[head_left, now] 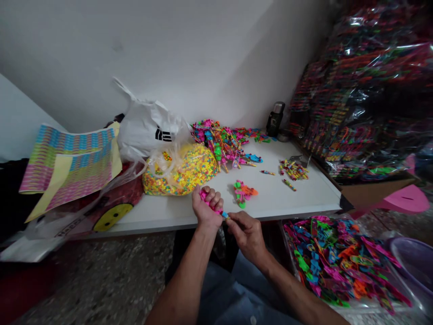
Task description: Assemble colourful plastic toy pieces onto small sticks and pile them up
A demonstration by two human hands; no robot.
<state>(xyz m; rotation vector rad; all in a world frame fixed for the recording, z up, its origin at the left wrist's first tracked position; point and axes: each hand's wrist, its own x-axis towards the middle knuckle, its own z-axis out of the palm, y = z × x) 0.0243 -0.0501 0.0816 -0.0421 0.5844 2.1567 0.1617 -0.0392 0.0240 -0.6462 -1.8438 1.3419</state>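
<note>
My left hand [209,208] is closed around a bright pink plastic toy [204,195], most of it hidden by the fingers. From the bottom of that fist sticks out a small colourful tube [225,215]. Pinching the tube's lower end is my right hand [248,235], just off the table's front edge. Whether tube and toy are joined cannot be seen. Beyond the hands lie a few loose green, pink and orange plastic toys [243,193]. To their right is a small heap of colourful tubes [295,170], with single tubes [289,185] beside it.
A bag of yellow mixed beads or candies [182,174] and a white plastic bag [149,126] stand left. Behind is a pile of colourful toys [223,140] near a dark flask [274,119]. Printed sheets [74,158] hang left; a toy-filled bin [338,262] sits lower right, wrapped stacks [365,99] above.
</note>
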